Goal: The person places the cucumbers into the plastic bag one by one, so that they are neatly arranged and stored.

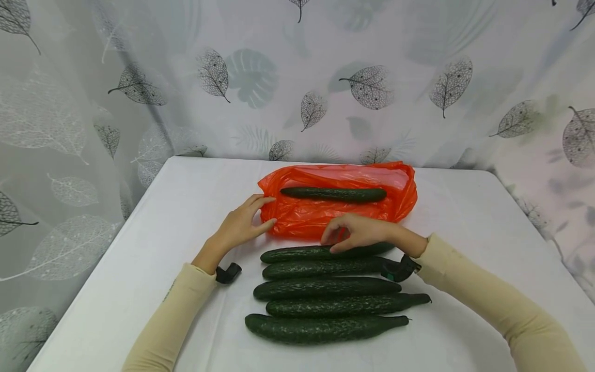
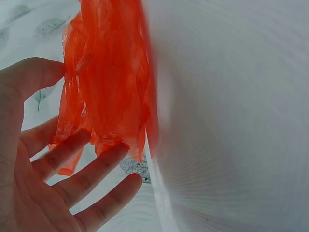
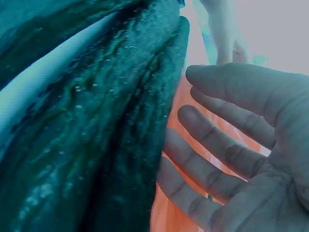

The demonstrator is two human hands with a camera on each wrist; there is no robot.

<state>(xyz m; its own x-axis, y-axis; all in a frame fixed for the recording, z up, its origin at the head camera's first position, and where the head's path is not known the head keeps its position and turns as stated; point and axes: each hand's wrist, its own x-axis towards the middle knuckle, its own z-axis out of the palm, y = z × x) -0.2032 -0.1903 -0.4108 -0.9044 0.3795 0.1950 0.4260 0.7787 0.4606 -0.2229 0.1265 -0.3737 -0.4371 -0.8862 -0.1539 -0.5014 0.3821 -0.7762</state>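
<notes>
An orange plastic bag (image 1: 302,219) lies on the table with one cucumber (image 1: 333,195) on it. My left hand (image 1: 239,225) is at the bag's left end, fingers spread and fingertips right at the plastic (image 2: 106,87). Below the bag, several dark green cucumbers lie side by side in a row. Over the farthest one (image 1: 293,253) is my right hand (image 1: 358,231), its fingers loosely bent. In the right wrist view, these fingers (image 3: 212,130) are beside a cucumber (image 3: 154,96) and hold nothing.
The nearer cucumbers of the row, such as the front one (image 1: 321,330), lie between the forearms. A white cloth covers the table (image 1: 465,206). Behind it hangs a leaf-patterned curtain (image 1: 297,67). Each wrist wears a small black camera (image 1: 228,273).
</notes>
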